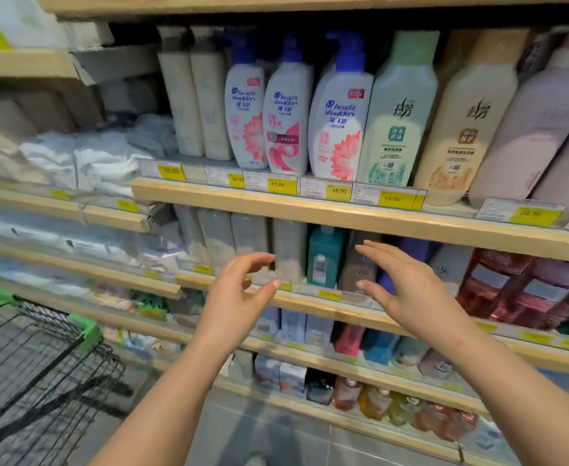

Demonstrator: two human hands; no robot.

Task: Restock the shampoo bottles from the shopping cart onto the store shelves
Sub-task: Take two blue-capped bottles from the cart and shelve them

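Observation:
Both my hands are raised in front of the second shelf, fingers apart and empty. My left hand [239, 294] curls with thumb and fingers spread, just before a tall grey bottle [289, 253]. My right hand [407, 290] is flat and open in front of a brown bottle [357, 267] and a teal bottle [325, 257]. Above, the upper shelf [310, 205] carries white pump shampoo bottles [338, 109] with blue tops, a green-capped bottle [399, 112] and a beige bottle [461, 122]. The black wire shopping cart [37, 364] with green corners stands at lower left; its contents are out of view.
Folded white towels [84, 159] fill the shelves at left. Red boxed packs [518, 287] sit at right on the second shelf. Lower shelves hold several small bottles and boxes [347, 341]. Yellow price tags [338, 191] line the shelf edges. Grey tiled floor [269, 432] lies below.

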